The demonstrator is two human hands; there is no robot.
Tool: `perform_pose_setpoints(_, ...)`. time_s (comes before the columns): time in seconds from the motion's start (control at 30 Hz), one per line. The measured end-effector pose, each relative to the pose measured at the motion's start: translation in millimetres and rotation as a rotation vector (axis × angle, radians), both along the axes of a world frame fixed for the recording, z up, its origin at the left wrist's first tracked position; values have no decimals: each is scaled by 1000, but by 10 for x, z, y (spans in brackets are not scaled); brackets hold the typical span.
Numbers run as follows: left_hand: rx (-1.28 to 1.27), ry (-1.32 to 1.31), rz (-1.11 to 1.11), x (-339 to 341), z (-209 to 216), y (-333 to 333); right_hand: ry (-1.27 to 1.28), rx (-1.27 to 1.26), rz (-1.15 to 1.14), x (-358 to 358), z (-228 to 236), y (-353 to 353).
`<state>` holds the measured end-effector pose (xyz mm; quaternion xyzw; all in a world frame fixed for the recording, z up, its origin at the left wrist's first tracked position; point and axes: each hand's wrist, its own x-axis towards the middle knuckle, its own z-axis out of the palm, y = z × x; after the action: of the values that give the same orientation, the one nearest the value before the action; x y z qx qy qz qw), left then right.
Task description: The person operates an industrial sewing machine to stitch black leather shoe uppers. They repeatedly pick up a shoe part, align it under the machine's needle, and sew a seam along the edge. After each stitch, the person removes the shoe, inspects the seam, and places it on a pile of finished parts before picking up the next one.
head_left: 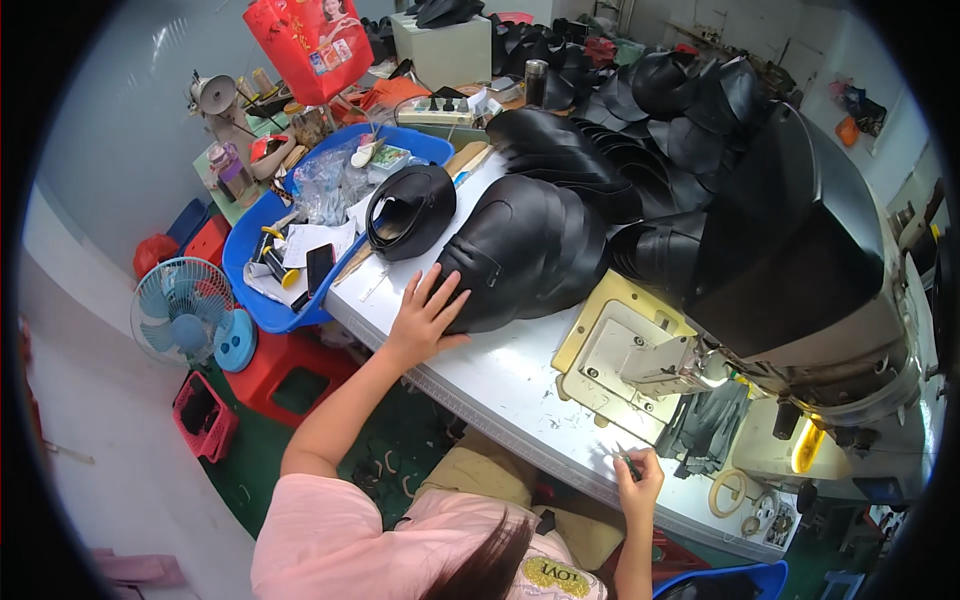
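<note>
My left hand [425, 318] lies with fingers spread on the near edge of a stack of black, curved leather-like pieces [530, 245]. A separate black piece, bent into a loop [412, 212], rests left of that stack. Low over the front edge of the white table, my right hand [640, 478] pinches a small dark pointed tool [628, 461], slim like thread snips or tweezers; its exact kind is hard to make out. Beyond this hand is the sewing machine's cream-coloured bed plate [610, 340], with the needle area beside it.
The machine's large head [810, 250] looms at the right, partly under black pieces. Dark strips [700, 425] lie beside its bed. A blue tub [250, 280] of odds and ends adjoins the table's left side. Below stand a red stool [300, 350] and a fan [187, 330].
</note>
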<state>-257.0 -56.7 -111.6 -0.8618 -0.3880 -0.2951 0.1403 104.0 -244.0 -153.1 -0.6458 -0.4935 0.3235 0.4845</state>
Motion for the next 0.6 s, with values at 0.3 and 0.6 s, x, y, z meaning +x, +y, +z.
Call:
perform_pose_setpoints(0.3, -59, -673, -144, 4, -147, 43, -133, -4, -98, -81, 70, -54)
perform_pose_setpoints(0.6, -886, -2312, 181, -1128, 97, 1969, -207, 67, -23, -51, 69, -41)
